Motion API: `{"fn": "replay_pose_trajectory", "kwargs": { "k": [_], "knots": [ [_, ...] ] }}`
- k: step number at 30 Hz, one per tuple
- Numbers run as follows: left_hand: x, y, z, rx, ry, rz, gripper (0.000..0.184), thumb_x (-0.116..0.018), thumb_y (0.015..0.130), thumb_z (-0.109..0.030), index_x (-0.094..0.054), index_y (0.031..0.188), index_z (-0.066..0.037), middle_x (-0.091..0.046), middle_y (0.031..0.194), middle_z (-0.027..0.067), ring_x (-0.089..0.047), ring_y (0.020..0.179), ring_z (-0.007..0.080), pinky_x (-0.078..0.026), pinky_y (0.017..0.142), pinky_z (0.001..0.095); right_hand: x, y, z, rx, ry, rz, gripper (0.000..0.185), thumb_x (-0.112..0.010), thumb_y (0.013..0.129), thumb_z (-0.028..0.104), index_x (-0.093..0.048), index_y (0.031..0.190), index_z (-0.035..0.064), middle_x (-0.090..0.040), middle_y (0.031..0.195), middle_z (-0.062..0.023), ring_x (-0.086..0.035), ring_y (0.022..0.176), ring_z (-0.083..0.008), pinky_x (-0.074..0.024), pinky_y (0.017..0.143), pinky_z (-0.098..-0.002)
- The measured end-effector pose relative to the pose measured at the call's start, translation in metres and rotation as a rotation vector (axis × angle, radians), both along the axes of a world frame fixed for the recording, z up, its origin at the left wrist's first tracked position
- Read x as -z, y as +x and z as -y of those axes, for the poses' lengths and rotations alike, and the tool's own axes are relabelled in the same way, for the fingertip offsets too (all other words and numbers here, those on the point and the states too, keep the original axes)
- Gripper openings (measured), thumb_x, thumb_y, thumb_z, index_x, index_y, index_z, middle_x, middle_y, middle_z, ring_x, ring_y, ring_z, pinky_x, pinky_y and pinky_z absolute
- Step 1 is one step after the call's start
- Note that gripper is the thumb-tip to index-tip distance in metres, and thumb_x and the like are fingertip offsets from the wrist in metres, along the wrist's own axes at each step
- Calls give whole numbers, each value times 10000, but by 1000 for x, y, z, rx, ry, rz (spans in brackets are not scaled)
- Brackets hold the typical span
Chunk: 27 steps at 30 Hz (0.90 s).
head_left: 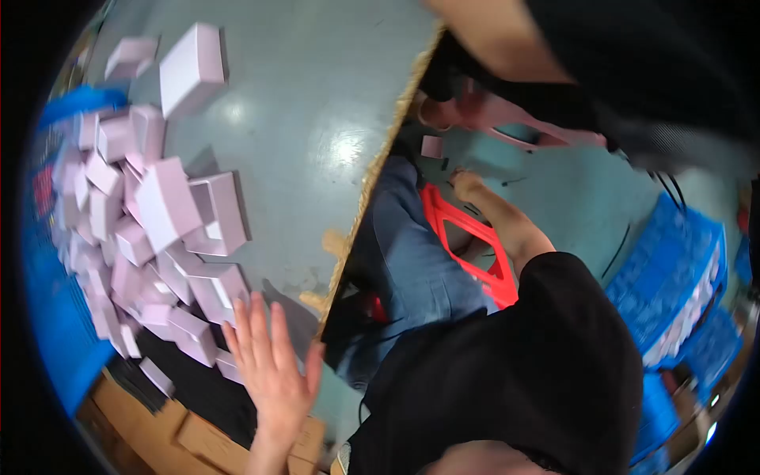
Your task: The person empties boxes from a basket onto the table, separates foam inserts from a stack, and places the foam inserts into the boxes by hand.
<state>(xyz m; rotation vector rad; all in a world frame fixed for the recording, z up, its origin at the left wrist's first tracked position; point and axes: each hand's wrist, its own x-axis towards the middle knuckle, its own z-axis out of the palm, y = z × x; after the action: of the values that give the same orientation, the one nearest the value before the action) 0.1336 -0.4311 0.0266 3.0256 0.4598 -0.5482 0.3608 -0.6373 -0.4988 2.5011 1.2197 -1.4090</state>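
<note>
Pale pink boxes (168,207) lie heaped just beyond the nearer left hand (273,366), its grip spread and released; the right hand (465,184) is farther, grip impossible to tell.

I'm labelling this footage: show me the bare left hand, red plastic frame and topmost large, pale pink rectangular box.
Bare left hand (277,385), head view: back of the hand.
Red plastic frame (432,206), head view: upper corner.
Large, pale pink rectangular box (184,73), head view: broad face.

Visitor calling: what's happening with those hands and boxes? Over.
Left hand open, beside heaped pink boxes. Right hand near red plastic frame, grip unclear. Another person's arm nearby.
</note>
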Motion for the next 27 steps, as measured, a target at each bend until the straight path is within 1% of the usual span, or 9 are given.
{"fn": "replay_pose_trajectory", "kwargs": {
  "k": [2, 3, 4, 6, 8, 10, 13, 17, 27],
  "knots": [
    [29, 4, 33, -105, -159, 129, 739, -790, 789, -237, -456, 1381, 55, -380, 1491, 292, -311, 1410, 518, -233, 1146, 650, 36, 13, -5, 74, -54, 58, 472, -565, 877, 175, -592, 1339, 85, -589, 1370, -158, -573, 1258, -335, -507, 1000, -432],
    [51, 6, 40, -17, -102, 160, 837, -826, 759, -308, -430, 1422, 15, -348, 1505, 302, -334, 1385, 533, -297, 1115, 648, 47, 22, -9, 75, -68, 78, 468, -566, 878, 175, -593, 1337, 85, -591, 1366, -159, -573, 1256, -335, -506, 999, -432],
    [70, 10, 39, 78, 78, 215, 796, -818, 774, -279, -440, 1447, -87, -343, 1512, 289, -360, 1366, 529, -336, 1097, 638, 55, 28, -14, 69, -67, 86, 465, -567, 879, 174, -594, 1335, 84, -592, 1361, -159, -574, 1253, -335, -506, 998, -432],
    [80, 11, 32, 177, 252, 253, 567, -751, 860, -313, -532, 1380, -249, -461, 1465, 155, -438, 1373, 370, -338, 1138, 534, 64, 53, -21, 21, -44, 118, 458, -569, 882, 173, -596, 1330, 84, -595, 1351, -160, -576, 1249, -335, -505, 996, -432],
    [81, 18, 33, 77, 102, 313, 508, -720, 893, -275, -535, 1366, -297, -466, 1487, 48, -448, 1382, 297, -329, 1160, 513, 65, 72, -23, -59, -33, 130, 451, -571, 884, 172, -598, 1326, 84, -598, 1341, -161, -577, 1244, -336, -504, 994, -432],
    [67, 47, 15, 128, 28, 231, 512, -700, 906, -279, -513, 1382, -297, -500, 1478, -38, -461, 1379, 241, -314, 1185, 485, 60, 97, -32, -131, -18, 156, 445, -573, 887, 171, -600, 1322, 83, -602, 1332, -163, -579, 1240, -336, -503, 992, -432],
    [64, 36, 19, 208, 59, 168, 761, -799, 703, -235, -510, 1385, -410, -417, 1521, 114, -408, 1402, 377, -317, 1171, 571, 65, 118, -44, -178, 20, 203, 434, -576, 891, 169, -603, 1316, 82, -606, 1317, -164, -581, 1233, -336, -502, 989, -432],
    [52, 1, 47, 130, 92, 180, 693, -783, 647, -232, -612, 1297, -400, -437, 1493, 157, -410, 1389, 418, -327, 1147, 621, 70, 121, -56, -239, 67, 236, 421, -580, 896, 167, -607, 1307, 82, -613, 1298, -166, -585, 1224, -336, -500, 985, -433],
    [90, 25, 51, -131, 36, 493, 529, -725, 744, -202, -636, 1259, -284, -516, 1403, 98, -478, 1320, 326, -377, 1131, 517, 91, 106, -51, -320, 76, 219, 387, -590, 908, 161, -617, 1286, 79, -629, 1250, -172, -593, 1202, -336, -495, 975, -433]
  ]
}}
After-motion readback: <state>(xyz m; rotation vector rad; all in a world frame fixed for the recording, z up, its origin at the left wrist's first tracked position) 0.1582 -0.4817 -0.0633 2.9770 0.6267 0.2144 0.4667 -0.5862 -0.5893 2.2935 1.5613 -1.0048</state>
